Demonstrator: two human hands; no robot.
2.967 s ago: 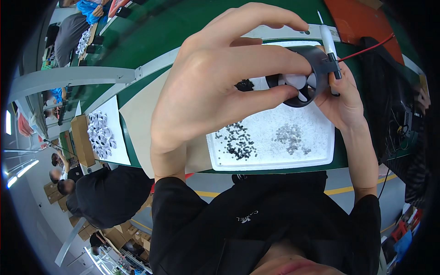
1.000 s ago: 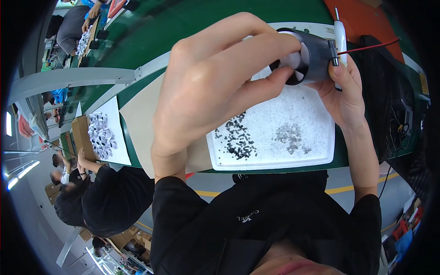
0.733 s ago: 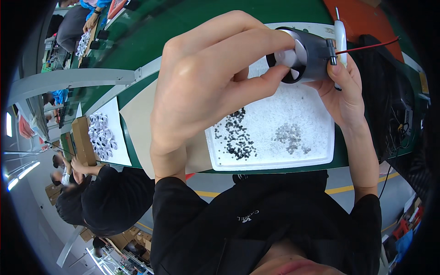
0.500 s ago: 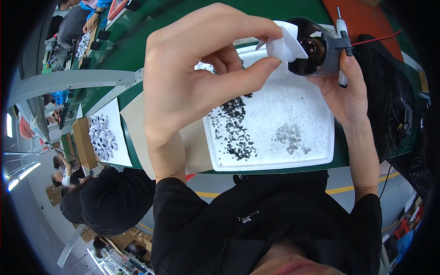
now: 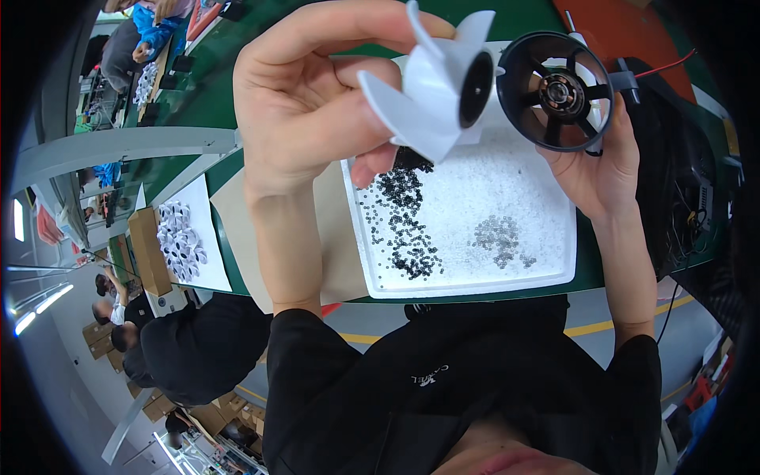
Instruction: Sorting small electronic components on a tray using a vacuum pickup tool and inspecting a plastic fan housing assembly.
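Fingers of my left hand (image 5: 289, 111) grip a white fan impeller (image 5: 431, 99), its blades spread and its black hub (image 5: 476, 89) facing right. In my right hand (image 5: 602, 170) is a black round fan housing (image 5: 599, 127), its open mouth showing spokes and a copper-wound motor (image 5: 560, 93). Impeller and housing are held apart, side by side. A slim white pen-like tool (image 5: 575, 30) also sits in my right hand, mostly hidden behind the housing. Beneath both hands lies a white tray (image 5: 475, 290) with many small black rings (image 5: 404, 190) and clear rings (image 5: 503, 240).
White impellers (image 5: 180, 237) stand on white paper at the left, beside a cardboard box (image 5: 149, 252). A grey frame bar (image 5: 127, 149) crosses the left. On the right lie a black bag (image 5: 661, 150) and cables. Other people work at far left.
The impeller has come away from the housing's mouth, moving left, and turned so its black hub shows. The housing has turned, bringing its inside into view.
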